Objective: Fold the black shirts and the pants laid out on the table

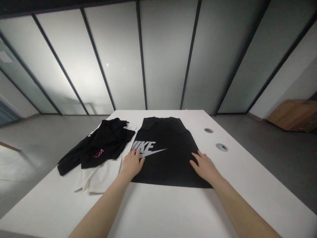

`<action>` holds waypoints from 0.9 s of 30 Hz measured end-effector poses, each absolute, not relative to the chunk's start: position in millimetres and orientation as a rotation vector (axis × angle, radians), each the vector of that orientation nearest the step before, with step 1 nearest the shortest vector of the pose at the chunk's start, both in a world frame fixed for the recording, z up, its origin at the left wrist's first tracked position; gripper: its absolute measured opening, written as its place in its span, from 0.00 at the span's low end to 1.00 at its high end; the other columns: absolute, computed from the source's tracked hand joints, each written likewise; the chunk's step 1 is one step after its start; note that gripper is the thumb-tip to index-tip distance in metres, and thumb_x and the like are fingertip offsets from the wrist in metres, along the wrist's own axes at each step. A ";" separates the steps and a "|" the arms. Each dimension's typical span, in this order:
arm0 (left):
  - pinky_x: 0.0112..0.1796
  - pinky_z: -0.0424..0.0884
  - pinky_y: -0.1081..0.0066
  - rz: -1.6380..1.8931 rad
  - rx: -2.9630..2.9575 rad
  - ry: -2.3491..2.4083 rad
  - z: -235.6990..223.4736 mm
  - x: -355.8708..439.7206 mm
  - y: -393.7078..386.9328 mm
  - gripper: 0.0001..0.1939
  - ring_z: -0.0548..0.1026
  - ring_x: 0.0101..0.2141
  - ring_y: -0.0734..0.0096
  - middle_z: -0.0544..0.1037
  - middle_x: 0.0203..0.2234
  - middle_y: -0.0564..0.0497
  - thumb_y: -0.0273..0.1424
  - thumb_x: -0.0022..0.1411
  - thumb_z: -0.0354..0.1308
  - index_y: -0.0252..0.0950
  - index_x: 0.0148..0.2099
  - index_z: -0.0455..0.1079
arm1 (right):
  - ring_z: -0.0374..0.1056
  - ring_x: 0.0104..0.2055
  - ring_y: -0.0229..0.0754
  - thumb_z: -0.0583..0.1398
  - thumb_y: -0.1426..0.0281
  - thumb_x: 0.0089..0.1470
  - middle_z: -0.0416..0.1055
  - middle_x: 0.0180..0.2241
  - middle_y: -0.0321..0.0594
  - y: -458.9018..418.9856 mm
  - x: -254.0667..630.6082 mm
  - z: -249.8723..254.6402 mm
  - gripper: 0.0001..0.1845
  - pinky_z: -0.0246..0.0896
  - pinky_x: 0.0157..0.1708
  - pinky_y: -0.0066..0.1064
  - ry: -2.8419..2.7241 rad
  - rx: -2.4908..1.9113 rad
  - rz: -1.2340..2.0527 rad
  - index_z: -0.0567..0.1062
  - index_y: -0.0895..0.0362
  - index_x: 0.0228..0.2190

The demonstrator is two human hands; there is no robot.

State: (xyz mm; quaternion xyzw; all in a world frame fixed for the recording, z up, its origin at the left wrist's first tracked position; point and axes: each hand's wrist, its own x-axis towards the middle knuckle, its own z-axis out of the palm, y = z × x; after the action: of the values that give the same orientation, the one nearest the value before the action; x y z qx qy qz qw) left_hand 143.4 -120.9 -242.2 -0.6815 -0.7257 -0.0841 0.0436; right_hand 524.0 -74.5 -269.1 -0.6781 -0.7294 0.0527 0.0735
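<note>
A black T-shirt [170,165] with a grey NIKE print lies flat on the white table, its sleeves folded inward near the far end. On its left edge, over the print, rests my left hand [133,162], fingers spread and nothing gripped. My right hand [204,166] lies on the right edge of the shirt, also with fingers apart. Left of the shirt is a loose heap: a black garment [106,142] with pink lettering on top, and a white garment [104,177] sticking out below it.
The white table [168,211] reaches away from me. Two round grey cable grommets, a nearer one [222,147] and a farther one [208,130], are set in its right side. Frosted glass panels [165,56] stand behind, and a wooden cabinet [294,114] is at the far right.
</note>
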 end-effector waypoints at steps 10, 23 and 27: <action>0.34 0.67 0.68 -0.261 -2.753 -1.967 -211.2 154.7 -129.0 0.10 0.79 0.32 0.61 0.81 0.30 0.50 0.38 0.71 0.56 0.41 0.41 0.76 | 0.74 0.54 0.52 0.55 0.61 0.67 0.79 0.52 0.48 -105.5 491.6 -232.5 0.21 0.68 0.58 0.44 -2.407 -1.281 0.588 0.81 0.52 0.55; 0.40 0.71 0.68 -0.526 -2.895 -1.665 -222.8 163.1 -129.0 0.09 0.80 0.37 0.63 0.83 0.34 0.49 0.32 0.70 0.57 0.41 0.43 0.80 | 0.70 0.27 0.40 0.59 0.62 0.67 0.78 0.27 0.36 -115.3 489.4 -212.7 0.14 0.56 0.29 0.31 -2.432 -1.204 0.790 0.84 0.52 0.41; 0.50 0.73 0.64 -0.694 -2.969 -1.502 -223.0 168.6 -130.1 0.09 0.79 0.45 0.61 0.84 0.41 0.48 0.29 0.70 0.58 0.41 0.46 0.80 | 0.70 0.27 0.40 0.59 0.61 0.67 0.78 0.27 0.36 -118.0 487.3 -206.1 0.14 0.56 0.30 0.31 -2.409 -1.199 0.795 0.84 0.51 0.42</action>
State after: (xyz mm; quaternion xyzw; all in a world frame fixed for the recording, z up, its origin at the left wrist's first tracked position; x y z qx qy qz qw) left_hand 168.6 -130.1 -223.0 -0.8663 -0.4381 -0.2025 -0.1284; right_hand 487.3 -118.0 -206.1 -0.4215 -0.8464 0.2793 0.1671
